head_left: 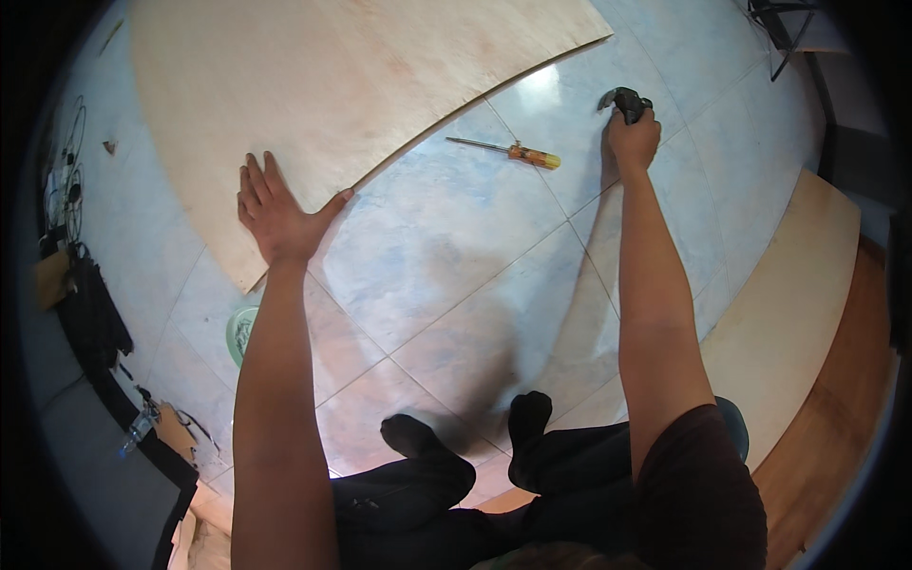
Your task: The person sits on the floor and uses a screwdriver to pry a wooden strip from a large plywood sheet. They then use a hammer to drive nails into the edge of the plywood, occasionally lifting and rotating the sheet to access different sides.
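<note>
My left hand (283, 217) rests with spread fingers on a large pale plywood board (361, 85), close to its near corner. The thumb lies along the board's right edge. In my right hand (635, 141) is a claw hammer (627, 103), gripped close to its dark head, with the curved claw pointing left. Most of its handle is hidden by the hand. Between my hands, a screwdriver (534, 157) with a yellow and orange handle lies on the tiles, its shaft pointing left toward the board's edge. A light green bowl (234, 334) of small metal pieces is partly hidden behind my left forearm.
Another pale board (784, 313) and a brown wooden panel (812, 408) lie on the right. Along the left are a dark bag (93, 309), cables (74, 195) and a clear bottle (138, 432). A black metal frame (788, 33) stands far right. My feet (408, 435) are on the tiled floor.
</note>
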Demonstrator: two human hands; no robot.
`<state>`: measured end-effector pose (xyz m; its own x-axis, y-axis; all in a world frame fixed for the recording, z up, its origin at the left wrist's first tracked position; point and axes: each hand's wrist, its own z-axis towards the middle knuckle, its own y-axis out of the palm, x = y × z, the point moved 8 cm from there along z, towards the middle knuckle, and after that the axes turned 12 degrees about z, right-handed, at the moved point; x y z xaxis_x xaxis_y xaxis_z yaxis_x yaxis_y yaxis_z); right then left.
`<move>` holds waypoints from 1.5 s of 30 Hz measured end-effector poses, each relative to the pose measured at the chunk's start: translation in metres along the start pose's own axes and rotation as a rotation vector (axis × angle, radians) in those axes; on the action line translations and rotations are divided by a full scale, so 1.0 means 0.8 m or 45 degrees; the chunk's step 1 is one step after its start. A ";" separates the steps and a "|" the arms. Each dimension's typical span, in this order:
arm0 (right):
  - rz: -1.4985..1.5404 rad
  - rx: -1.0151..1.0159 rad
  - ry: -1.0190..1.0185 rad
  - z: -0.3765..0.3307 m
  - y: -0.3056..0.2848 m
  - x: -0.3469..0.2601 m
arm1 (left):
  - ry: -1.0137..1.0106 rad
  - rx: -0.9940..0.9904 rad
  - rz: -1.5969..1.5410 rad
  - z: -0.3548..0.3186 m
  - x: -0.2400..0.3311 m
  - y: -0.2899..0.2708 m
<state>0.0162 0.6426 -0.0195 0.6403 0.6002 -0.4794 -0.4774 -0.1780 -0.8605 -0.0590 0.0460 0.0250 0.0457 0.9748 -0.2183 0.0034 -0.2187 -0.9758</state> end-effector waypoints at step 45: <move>-0.242 -0.828 -1.703 -0.179 0.048 -0.343 | -0.885 -0.939 -1.837 -0.146 0.009 0.059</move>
<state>-0.0912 0.3593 0.0544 -0.5195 0.8401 -0.1560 0.1210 -0.1084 -0.9867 0.0579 0.0378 -0.0212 -0.7951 0.1845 0.5778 0.0723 0.9747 -0.2117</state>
